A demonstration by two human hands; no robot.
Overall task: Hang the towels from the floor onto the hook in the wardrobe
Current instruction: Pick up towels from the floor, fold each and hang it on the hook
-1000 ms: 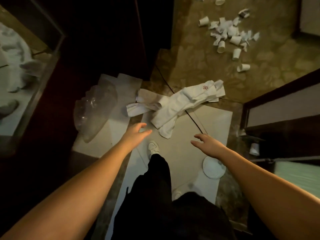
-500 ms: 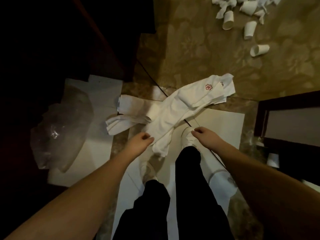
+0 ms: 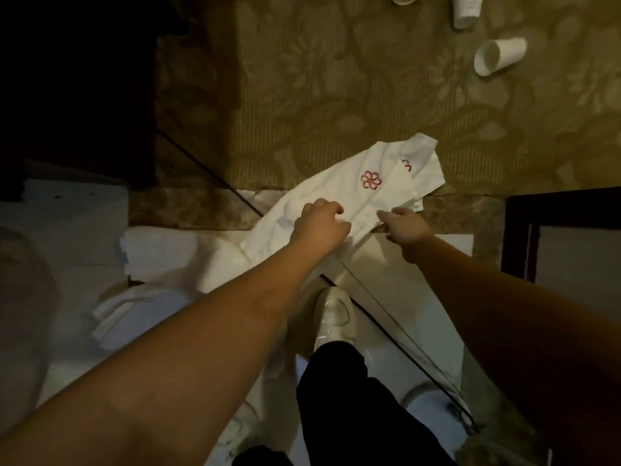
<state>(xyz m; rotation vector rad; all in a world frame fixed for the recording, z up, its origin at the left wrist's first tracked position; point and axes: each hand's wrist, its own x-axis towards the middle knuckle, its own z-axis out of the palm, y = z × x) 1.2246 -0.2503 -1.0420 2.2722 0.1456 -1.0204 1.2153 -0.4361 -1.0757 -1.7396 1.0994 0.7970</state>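
Both hands on top towel (image 3: 353, 196) lying on floor (image 3: 336, 95): left hand (image 3: 319, 223) fingers curled into cloth, right hand (image 3: 403, 225) pinching edge. Soft, light, floppy (grab bunched middle, likely).

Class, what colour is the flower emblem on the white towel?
Red, on the towel, clearest in the head view.

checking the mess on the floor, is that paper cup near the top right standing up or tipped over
Tipped over. The paper cup lies on its side on the carpet, its open mouth facing lower left, so the inside shows.
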